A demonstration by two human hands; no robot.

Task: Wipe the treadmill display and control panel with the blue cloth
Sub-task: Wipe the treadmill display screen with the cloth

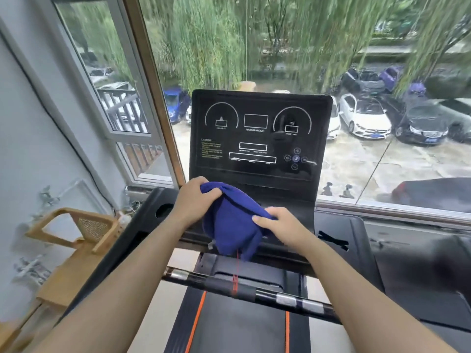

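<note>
The treadmill display [257, 135] is a black upright panel with white outlines and round buttons, standing in front of the window. Below it, the blue cloth [233, 225] hangs bunched in front of the control panel [293, 200] and covers most of it. My left hand [195, 198] grips the cloth's upper left corner. My right hand [280, 222] pinches its right edge. Both hands hold the cloth just below the display, and I cannot tell whether it touches the panel.
A black and silver handlebar [293, 299] crosses in front with a red safety cord [237, 273] hanging over it. The treadmill belt [239, 327] runs below. A wooden chair [76, 233] stands at the left. A large window [382, 98] lies behind.
</note>
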